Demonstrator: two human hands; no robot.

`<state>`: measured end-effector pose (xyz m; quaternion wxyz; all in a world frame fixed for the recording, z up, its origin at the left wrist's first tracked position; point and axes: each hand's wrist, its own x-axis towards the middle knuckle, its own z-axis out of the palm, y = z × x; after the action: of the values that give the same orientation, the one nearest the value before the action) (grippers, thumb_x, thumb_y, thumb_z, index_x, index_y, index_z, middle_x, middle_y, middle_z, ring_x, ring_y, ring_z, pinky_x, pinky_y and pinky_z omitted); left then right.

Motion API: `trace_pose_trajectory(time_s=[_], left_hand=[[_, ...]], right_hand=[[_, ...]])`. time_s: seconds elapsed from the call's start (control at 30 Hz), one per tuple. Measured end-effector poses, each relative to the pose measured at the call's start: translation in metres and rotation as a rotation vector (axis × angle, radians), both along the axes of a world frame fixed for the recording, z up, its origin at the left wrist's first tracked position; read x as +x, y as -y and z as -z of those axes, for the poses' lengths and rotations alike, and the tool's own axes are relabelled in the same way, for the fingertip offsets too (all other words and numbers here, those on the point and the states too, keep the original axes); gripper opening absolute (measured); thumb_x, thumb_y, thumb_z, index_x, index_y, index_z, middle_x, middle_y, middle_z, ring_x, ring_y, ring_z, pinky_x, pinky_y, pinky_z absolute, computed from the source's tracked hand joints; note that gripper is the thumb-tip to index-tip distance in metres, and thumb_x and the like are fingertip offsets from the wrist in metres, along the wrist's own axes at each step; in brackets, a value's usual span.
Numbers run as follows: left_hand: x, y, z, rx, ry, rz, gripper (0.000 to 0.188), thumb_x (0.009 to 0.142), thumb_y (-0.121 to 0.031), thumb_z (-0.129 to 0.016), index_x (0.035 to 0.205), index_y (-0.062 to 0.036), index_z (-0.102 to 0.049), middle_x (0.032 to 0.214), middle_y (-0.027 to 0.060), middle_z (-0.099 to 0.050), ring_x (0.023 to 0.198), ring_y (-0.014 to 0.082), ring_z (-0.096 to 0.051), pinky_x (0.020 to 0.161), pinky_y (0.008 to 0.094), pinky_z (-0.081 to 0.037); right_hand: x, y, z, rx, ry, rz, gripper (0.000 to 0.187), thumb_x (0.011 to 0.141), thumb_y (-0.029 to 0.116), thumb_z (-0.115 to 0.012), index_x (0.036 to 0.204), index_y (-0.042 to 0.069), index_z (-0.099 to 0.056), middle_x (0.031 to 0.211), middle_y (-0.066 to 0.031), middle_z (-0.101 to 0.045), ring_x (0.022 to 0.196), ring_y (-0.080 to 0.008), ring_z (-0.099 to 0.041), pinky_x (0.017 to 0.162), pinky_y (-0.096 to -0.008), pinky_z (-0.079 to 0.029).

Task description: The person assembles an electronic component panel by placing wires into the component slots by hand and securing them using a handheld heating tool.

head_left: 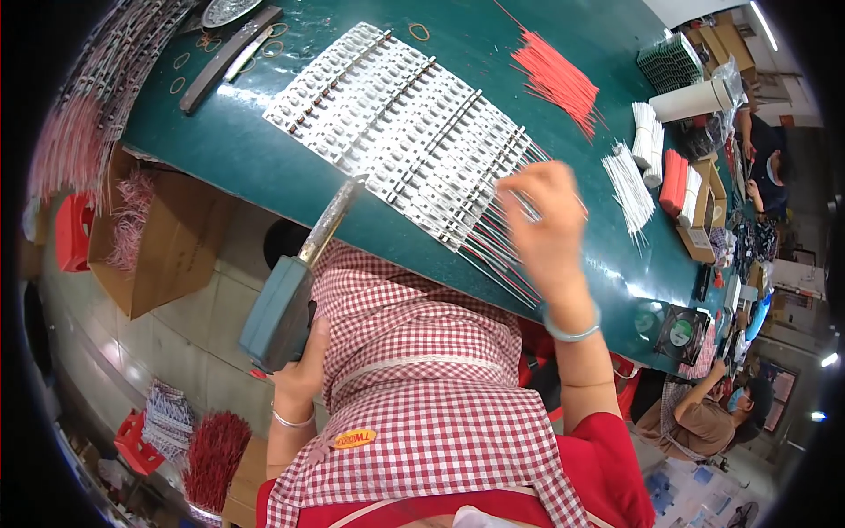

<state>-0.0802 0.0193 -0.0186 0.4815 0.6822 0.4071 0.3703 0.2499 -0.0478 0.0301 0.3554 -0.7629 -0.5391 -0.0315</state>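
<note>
In my left hand (301, 374) is a teal soldering gun (280, 304), its long metal barrel slanting up to the near edge of the metal panel. The panel, made of rows of silvery metal strips (387, 114) with dark bars across them, lies tilted on the green table. Red and white wires (500, 255) stick out from its right end. Above these wires is my right hand (547, 224), slightly blurred, its fingers curled in a pinch. Whatever they grip, if anything, is too small to make out.
On the green table (211, 163) lie red wires (559, 79), white wires (629, 185), a dark bar (224, 66) and rubber bands. A small fan (682, 333) stands at the right. Below left is a cardboard box (163, 246). Co-workers (704, 414) sit at the far right.
</note>
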Motion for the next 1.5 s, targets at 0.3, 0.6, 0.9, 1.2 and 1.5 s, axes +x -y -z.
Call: trace_pose_trajectory(time_s=[0.3,0.6,0.9,1.2,1.5], left_hand=[[-0.004,0.0,0.004,-0.019,0.06,-0.041,0.038,0.09,0.005,-0.07,0.127,0.0081,-0.061,0.103,0.0137,-0.069,0.061,0.0108,-0.057,0.051,0.0257,-0.046],[-0.012,-0.006,0.013,0.019,0.048,0.018,0.042,0.09,0.004,-0.07,0.13,0.0078,-0.059,0.111,0.015,-0.069,0.062,0.0101,-0.058,0.052,0.0248,-0.047],[-0.008,-0.012,0.011,0.035,0.104,0.012,0.042,0.091,0.005,-0.069,0.131,0.0077,-0.059,0.117,0.016,-0.07,0.062,0.0097,-0.058,0.052,0.0244,-0.047],[-0.006,-0.015,0.02,0.03,0.142,-0.051,0.046,0.089,0.009,-0.066,0.134,0.0081,-0.055,0.119,0.0194,-0.069,0.06,0.0104,-0.058,0.05,0.0244,-0.047],[0.021,-0.023,-0.003,-0.131,0.245,-0.075,0.045,0.089,0.01,-0.064,0.133,0.0067,-0.053,0.122,0.0195,-0.067,0.059,0.0104,-0.057,0.049,0.0242,-0.046]], right_hand=[[-0.053,-0.043,0.025,-0.197,0.064,-0.036,0.011,0.076,0.001,-0.078,0.083,0.004,-0.071,0.088,-0.0087,-0.056,0.087,-0.0287,-0.057,0.074,-0.0409,-0.049],[-0.067,-0.044,0.021,-0.269,0.47,0.02,0.003,0.071,0.005,-0.065,0.07,0.005,-0.062,0.084,-0.0084,-0.053,0.086,-0.026,-0.052,0.068,-0.0376,-0.039],[-0.059,-0.048,0.025,-0.298,0.381,0.04,0.006,0.071,0.001,-0.069,0.073,0.002,-0.064,0.087,-0.0116,-0.056,0.088,-0.0293,-0.055,0.07,-0.041,-0.044],[-0.032,-0.043,0.005,-0.22,0.022,-0.049,0.009,0.074,-0.001,-0.072,0.08,0.001,-0.065,0.086,-0.0118,-0.057,0.085,-0.0306,-0.058,0.072,-0.0407,-0.05],[0.134,0.055,-0.044,-0.136,0.657,0.439,0.009,0.082,0.001,-0.074,0.084,0.0,-0.065,0.087,-0.0131,-0.061,0.081,-0.0302,-0.061,0.077,-0.0396,-0.051]])
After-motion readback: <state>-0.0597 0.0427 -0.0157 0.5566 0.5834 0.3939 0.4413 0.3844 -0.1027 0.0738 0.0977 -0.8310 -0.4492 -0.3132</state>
